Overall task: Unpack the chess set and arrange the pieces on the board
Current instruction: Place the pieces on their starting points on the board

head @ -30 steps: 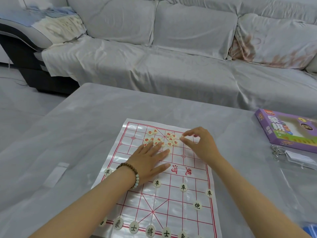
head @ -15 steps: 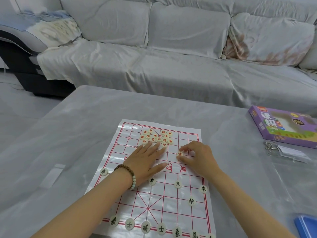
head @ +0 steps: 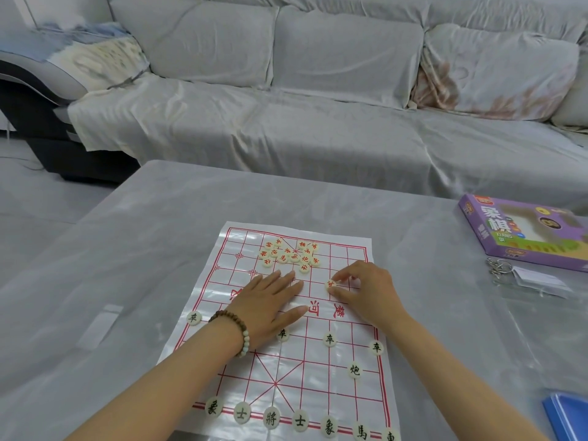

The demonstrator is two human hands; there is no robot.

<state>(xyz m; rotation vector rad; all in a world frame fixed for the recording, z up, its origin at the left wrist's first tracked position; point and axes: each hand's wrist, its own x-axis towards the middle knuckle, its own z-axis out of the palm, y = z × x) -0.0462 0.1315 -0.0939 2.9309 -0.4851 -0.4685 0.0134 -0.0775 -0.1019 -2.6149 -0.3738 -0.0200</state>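
Left grip (head: 267, 308) flat on board (head: 318, 377), stretched straight, holding nothing. Black pieces (head: 270, 416) ranged along near edge; red pile (head: 291, 254) heaped at far end, just beyond left grip. Further right, one red piece (head: 331, 284) on board near midline, pinched in curled right grip (head: 369, 294). Box (head: 521, 232) on surface (head: 159, 249), far right.

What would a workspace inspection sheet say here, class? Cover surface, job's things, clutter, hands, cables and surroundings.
Surface: grey table under clear film; board spread on it.
Job's things: red pieces heaped at the far end; black pieces set out on the near half.
Clutter: purple box, key rings, blue object at right.
Hands: left hand flat on the board; right hand pinches one red piece.
Cables: nothing seen on the table.
Surroundings: sheet-covered sofa behind.
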